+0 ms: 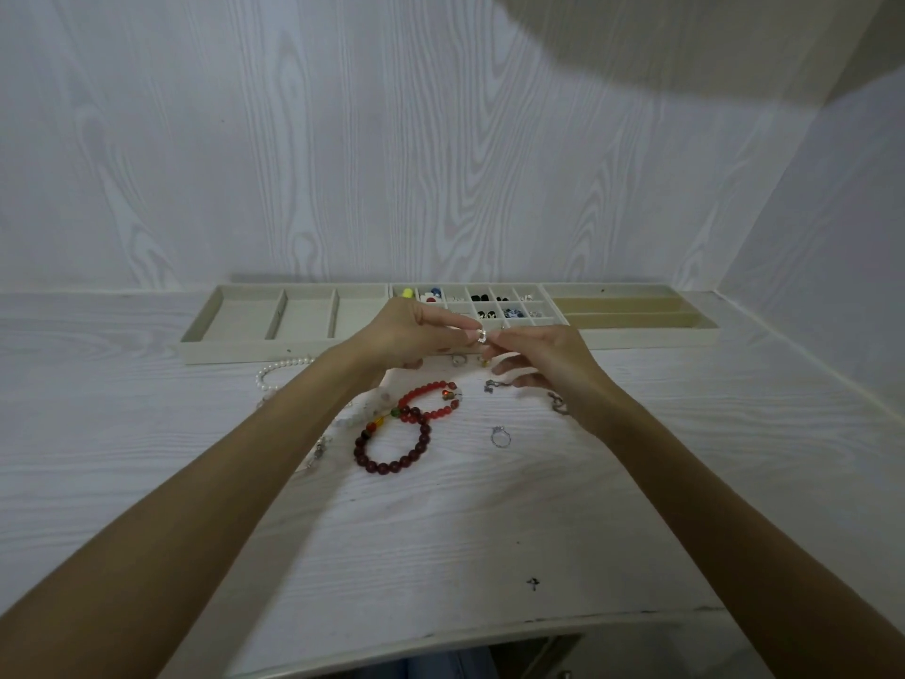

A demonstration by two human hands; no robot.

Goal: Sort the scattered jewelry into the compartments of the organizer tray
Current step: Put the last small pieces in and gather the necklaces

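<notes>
My forearms reach in over the white wood-grain counter [489,521]. Both hands meet above the tray's front edge: left hand [411,330] and right hand [548,355] pinch a small silver ring [481,337] betw. fingertips. Below lie a dark-red bead bracelet [392,441], a brighter red one [431,401], a pearl strand [276,372] and a silver ring w/ stone [500,437]. The cream organizer tray [294,347] sits against the wall. No readable writing.

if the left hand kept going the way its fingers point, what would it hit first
Probably the right hand: the left hand points rightward, both pinching a small silver ring between them. Depth is unclear.
</notes>
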